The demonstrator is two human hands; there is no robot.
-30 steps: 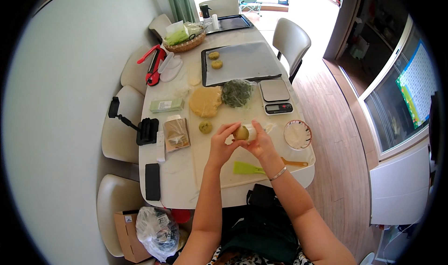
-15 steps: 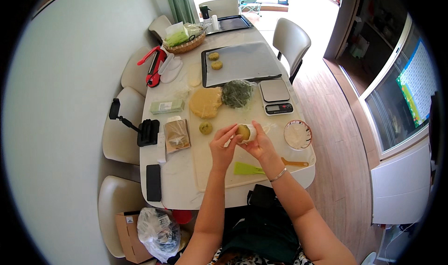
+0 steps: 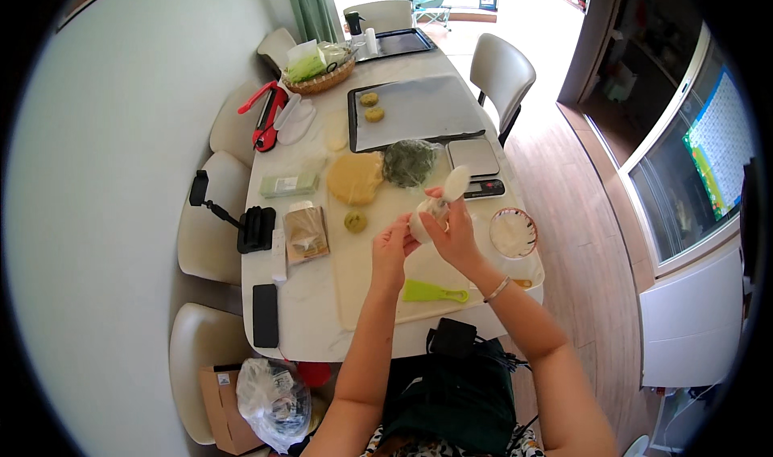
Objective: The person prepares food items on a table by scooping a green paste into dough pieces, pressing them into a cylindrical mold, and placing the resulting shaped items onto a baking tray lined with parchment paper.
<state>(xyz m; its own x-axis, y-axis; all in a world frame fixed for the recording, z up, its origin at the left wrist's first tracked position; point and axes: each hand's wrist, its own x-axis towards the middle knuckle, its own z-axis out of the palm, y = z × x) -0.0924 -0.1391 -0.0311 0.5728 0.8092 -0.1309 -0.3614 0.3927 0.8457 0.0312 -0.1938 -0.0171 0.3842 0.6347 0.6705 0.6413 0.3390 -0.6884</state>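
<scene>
Above the cream mat, both my hands are around a white plunger-style pastry mould (image 3: 456,181), tilted with its rounded handle end up and to the right. My left hand (image 3: 392,244) holds the mould's wide end with its fingertips. My right hand (image 3: 454,238) wraps the body, its thumb laid across the front. The greenish dough ball inside does not show. Left of my hands a small greenish dough ball (image 3: 355,221) rests on the mat. Beyond it are a flat yellow dough mass (image 3: 354,178) and dark green dough in plastic wrap (image 3: 409,162).
A lined baking tray (image 3: 427,107) bears two shaped pastries (image 3: 374,115). To the right are a kitchen scale (image 3: 473,159) and a bowl of pale powder (image 3: 513,233). A green scraper (image 3: 435,292) lies near me. A phone stand (image 3: 256,228) and brown packet (image 3: 305,233) are left.
The mould has been turned in my hands: its open end with the dough faced me, and now its handle end shows at upper right. My right hand has shifted its hold on it.
</scene>
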